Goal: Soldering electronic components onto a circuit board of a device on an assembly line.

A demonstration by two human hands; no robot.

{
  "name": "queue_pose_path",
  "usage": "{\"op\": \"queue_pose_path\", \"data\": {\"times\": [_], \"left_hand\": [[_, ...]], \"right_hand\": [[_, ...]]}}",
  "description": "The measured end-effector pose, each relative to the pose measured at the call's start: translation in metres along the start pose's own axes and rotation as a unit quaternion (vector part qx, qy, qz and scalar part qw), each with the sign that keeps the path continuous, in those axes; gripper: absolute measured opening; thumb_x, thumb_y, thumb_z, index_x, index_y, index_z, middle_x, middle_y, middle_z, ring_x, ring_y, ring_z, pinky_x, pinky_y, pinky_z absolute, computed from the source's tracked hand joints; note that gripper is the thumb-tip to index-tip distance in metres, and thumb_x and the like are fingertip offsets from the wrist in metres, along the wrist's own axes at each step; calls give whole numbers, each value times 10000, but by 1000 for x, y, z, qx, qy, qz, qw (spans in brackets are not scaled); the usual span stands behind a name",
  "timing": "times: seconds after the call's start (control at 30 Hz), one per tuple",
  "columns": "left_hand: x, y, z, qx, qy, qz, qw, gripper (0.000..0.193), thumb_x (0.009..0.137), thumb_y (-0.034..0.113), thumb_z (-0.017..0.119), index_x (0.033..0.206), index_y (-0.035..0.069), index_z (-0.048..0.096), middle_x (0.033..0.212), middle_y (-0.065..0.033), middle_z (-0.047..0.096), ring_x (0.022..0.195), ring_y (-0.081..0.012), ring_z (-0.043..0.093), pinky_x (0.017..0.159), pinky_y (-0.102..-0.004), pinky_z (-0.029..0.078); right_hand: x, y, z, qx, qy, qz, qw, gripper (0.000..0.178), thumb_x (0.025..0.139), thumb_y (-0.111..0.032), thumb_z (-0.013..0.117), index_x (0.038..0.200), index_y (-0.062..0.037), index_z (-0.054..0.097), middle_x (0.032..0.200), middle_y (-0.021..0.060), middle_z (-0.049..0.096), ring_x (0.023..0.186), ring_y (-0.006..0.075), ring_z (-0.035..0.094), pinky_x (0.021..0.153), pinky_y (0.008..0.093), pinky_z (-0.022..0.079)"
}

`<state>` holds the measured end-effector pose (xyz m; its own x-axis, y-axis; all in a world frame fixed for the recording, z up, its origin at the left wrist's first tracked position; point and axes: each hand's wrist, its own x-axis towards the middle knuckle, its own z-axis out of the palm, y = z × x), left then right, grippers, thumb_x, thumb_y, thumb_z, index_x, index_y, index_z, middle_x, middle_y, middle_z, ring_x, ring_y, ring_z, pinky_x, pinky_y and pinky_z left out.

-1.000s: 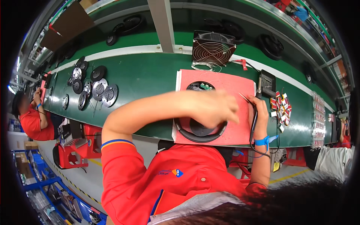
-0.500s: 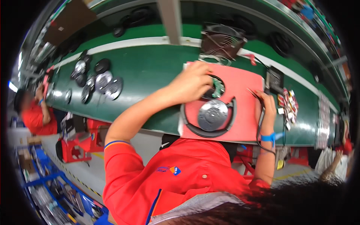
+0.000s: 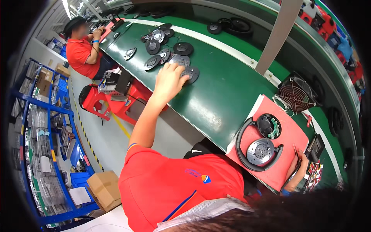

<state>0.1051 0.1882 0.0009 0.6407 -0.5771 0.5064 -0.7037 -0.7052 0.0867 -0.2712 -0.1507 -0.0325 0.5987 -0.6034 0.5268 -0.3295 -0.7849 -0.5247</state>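
Note:
My left hand (image 3: 169,82) reaches out over the green bench with thumb and fingers apart. Its fingertips touch the near discs of a group of round black and grey earcup parts (image 3: 192,73); whether it grips one is hard to see. Headphones (image 3: 240,147) lie on the red mat (image 3: 273,178) at the right. One earcup (image 3: 269,125) is uncovered and shows a green circuit board; the other wears a grey perforated disc (image 3: 260,151). By the mat's right edge my right hand (image 3: 300,169) is closed round a slim pointed tool (image 3: 295,148).
A fan with a round wire guard (image 3: 295,96) stands behind the mat, and a black box (image 3: 315,147) sits right of it. Small wired parts (image 3: 315,176) lie beyond my right hand. A grey post (image 3: 279,36) rises at the back. A co-worker (image 3: 83,50) sits far left.
My left hand has left the uncovered earcup on the mat and moved left to the earcup parts. The view has turned left. My right hand still holds the slim tool beside the mat.

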Motion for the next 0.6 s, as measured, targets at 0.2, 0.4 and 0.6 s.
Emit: {"op": "queue_pose_path", "data": {"times": [0.2, 0.4, 0.6], "left_hand": [[-37, 57, 13, -30, -79, -53, 995, 607, 764, 403, 713, 1206, 24, 537, 1136, -155, 531, 1034, -337, 498, 871, -451, 419], [-19, 69, 0, -272, -64, -6, 960, 349, 795, 217, 680, 1093, 53, 600, 826, -110, 598, 847, -304, 544, 751, -397, 463], [-7, 57, 5, -191, -52, 217, 956, 319, 682, 39, 711, 992, 90, 654, 1023, -58, 589, 1012, -285, 518, 836, -399, 433]], "right_hand": [[-2, 8, 2, -5, 8, 2, 1000, 279, 814, 96, 579, 1076, 2, 588, 1005, 139, 623, 917, 251, 620, 818, 331, 495], [0, 3, 1, -14, 1, 12, 1000, 251, 824, 86, 582, 1063, 7, 588, 1019, 142, 631, 933, 248, 619, 831, 328, 490], [4, 0, 1, -19, 0, -4, 1000, 231, 838, 65, 587, 1057, -8, 582, 1035, 143, 641, 935, 247, 618, 817, 321, 490]]}}
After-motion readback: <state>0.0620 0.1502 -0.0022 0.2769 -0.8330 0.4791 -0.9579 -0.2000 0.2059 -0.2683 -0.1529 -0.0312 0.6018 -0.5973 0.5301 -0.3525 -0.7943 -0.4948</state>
